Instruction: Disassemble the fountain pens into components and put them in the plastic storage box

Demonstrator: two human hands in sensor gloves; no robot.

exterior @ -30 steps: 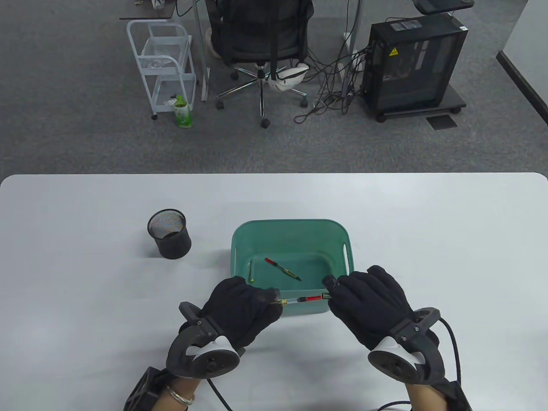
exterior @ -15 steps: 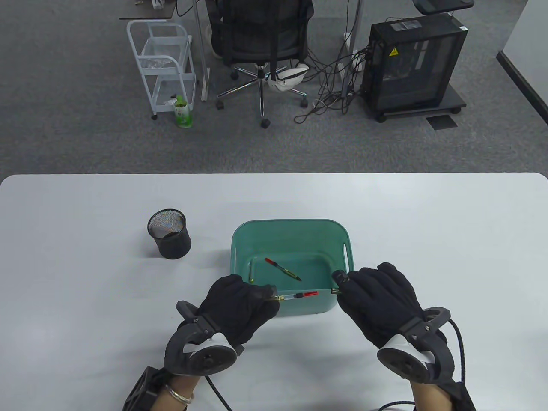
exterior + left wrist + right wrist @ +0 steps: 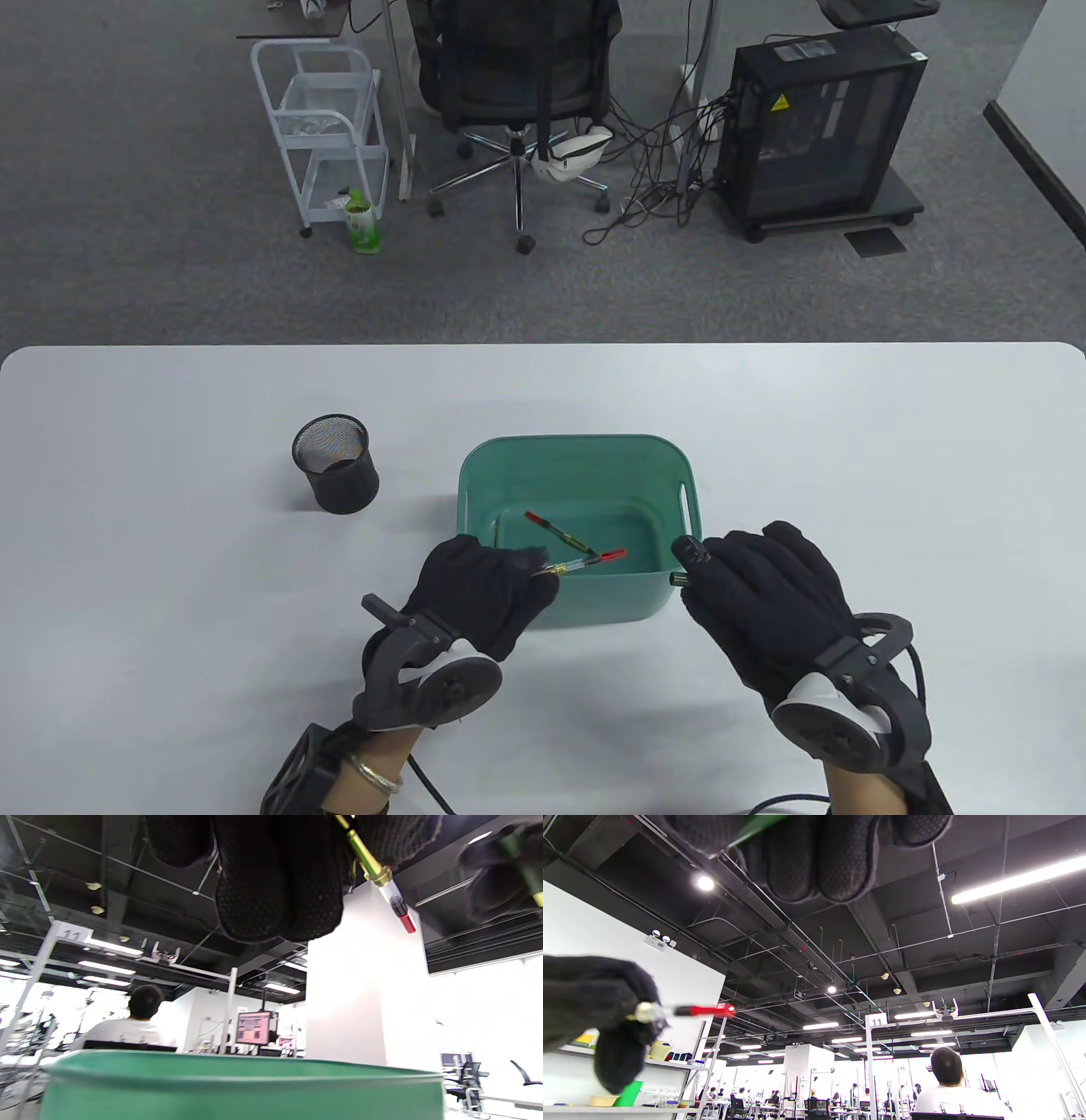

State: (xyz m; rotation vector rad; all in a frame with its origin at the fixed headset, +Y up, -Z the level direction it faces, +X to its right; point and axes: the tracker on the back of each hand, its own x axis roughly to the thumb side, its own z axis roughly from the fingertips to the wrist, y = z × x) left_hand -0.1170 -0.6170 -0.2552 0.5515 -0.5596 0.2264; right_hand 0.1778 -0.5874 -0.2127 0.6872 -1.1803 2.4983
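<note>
The pen halves have come further apart. The left hand (image 3: 479, 594) pinches the red-tipped converter section (image 3: 585, 562) over the green box (image 3: 689, 501); the right hand (image 3: 768, 607) grips the barrel (image 3: 679, 579).

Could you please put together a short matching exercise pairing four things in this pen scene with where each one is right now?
Things:
1. converter section
2. pen barrel
3. mesh pen cup
4. storage box

Places:
A. standing on the table left of the box
B. pinched in the left hand, red tip over the box
C. gripped in the right hand
D. mid-table, pen parts lying inside

Pairs: 1-B, 2-C, 3-A, 4-D
</note>
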